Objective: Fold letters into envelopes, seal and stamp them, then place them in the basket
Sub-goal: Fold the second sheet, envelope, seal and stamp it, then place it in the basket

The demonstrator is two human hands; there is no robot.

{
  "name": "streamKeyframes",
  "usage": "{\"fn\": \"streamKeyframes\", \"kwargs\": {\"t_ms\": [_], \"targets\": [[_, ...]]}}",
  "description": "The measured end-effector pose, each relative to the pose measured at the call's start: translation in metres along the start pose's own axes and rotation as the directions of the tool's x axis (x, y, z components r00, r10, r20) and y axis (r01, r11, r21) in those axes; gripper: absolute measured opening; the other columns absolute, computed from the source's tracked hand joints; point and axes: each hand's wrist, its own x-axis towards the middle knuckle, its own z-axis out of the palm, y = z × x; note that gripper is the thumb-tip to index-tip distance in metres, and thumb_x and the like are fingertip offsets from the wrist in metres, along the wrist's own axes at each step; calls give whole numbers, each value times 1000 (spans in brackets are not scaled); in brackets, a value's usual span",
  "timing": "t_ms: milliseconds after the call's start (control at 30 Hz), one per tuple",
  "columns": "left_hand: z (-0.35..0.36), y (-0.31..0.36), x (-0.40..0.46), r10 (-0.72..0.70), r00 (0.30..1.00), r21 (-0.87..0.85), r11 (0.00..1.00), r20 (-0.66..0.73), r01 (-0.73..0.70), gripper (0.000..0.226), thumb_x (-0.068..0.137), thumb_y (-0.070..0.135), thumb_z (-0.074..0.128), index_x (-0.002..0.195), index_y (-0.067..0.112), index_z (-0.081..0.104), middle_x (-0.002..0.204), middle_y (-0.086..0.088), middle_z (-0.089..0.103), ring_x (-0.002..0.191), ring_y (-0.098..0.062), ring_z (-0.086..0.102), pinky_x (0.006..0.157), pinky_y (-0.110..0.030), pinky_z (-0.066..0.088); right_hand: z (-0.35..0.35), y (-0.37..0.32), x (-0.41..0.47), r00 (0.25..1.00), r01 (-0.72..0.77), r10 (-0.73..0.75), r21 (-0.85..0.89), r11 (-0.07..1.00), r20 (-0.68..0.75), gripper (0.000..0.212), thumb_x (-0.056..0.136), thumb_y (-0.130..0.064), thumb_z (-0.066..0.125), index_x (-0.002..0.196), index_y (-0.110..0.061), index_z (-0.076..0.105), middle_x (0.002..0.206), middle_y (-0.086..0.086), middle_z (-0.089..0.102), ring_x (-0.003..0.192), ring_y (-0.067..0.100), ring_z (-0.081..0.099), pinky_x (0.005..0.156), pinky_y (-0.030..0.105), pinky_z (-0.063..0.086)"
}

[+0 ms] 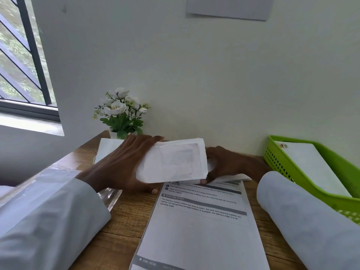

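Observation:
My left hand (120, 164) grips a white window envelope (173, 162) by its left end and holds it above the table, tilted toward me. My right hand (229, 164) is at the envelope's right end, with its fingers closed on a folded white paper (231, 178) just below and behind the envelope. A printed letter sheet (196, 230) lies flat on the wooden table (124, 215) in front of me. The green plastic basket (288, 164) stands at the right with a stamped white envelope (311, 166) lying in it.
A pile of white envelopes (109, 147) lies behind my left hand. A potted white-flowered plant (122, 114) stands against the wall. Clear plastic wrapping (109, 197) sits under my left sleeve. The window is at the far left.

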Motion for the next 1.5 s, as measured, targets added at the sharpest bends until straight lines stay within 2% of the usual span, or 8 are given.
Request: {"fn": "streamKeyframes", "kwargs": {"t_ms": [133,233,567,900,1133,1233,1400,1500], "targets": [[3,-1,-1,1,1000,10,1000,3,-1,124,55,85,68,151,22,21,137,2,35,119,-13,33,103,-28,27,-5,5,-7,974,61,-53,27,998,-222,35,68,-43,84,96,-32,66,95,-16,65,88,11,59,77,33,47],[3,0,-1,1,1000,5,1000,-3,-1,125,54,86,67,151,23,21,137,1,36,120,-14,34,102,-30,31,-15,12,-27,944,100,-33,189,977,-329,17,77,-21,82,91,-26,73,88,-8,73,79,13,67,70,31,52],[0,4,0,-29,999,-2,1000,-46,29,132,48,91,64,151,23,17,141,-2,33,124,-16,30,103,-40,35,-49,21,-110,918,184,85,606,774,-387,20,86,-12,72,104,-17,78,96,1,79,81,9,73,66,15,54],[-1,8,0,21,993,-16,1000,-120,-23,134,47,87,71,150,16,22,140,-6,36,128,-22,34,107,-41,31,-51,0,-110,939,162,31,519,839,-343,20,89,-14,71,107,-19,77,96,-3,79,84,12,74,68,17,55],[-2,22,6,86,990,97,992,-115,-75,127,52,90,63,149,17,27,138,-10,39,124,-30,38,104,-59,41,-45,-15,-106,970,126,-7,480,868,-241,23,89,-15,71,110,-21,77,95,-4,79,91,17,75,77,28,58],[-2,36,10,134,985,124,985,-104,-121,124,55,90,62,150,18,28,138,-10,41,124,-29,37,107,-61,37,-37,-23,-98,974,142,-35,484,863,-222,37,88,-15,73,122,-28,70,105,1,78,97,16,70,87,31,53],[2,49,13,171,980,146,977,-96,-156,117,59,87,61,150,21,28,139,-10,42,125,-28,36,112,-58,31,-26,-34,-87,965,138,-49,339,931,-258,72,87,-5,70,150,-20,40,136,-6,60,113,1,61,90,5,44],[2,45,12,156,983,145,979,-101,-140,117,58,86,63,150,21,30,137,-9,42,125,-29,36,114,-55,29,-36,-29,-96,978,106,-23,400,910,-207,76,88,-12,72,152,-29,34,109,1,75,101,13,69,86,21,51]]}}
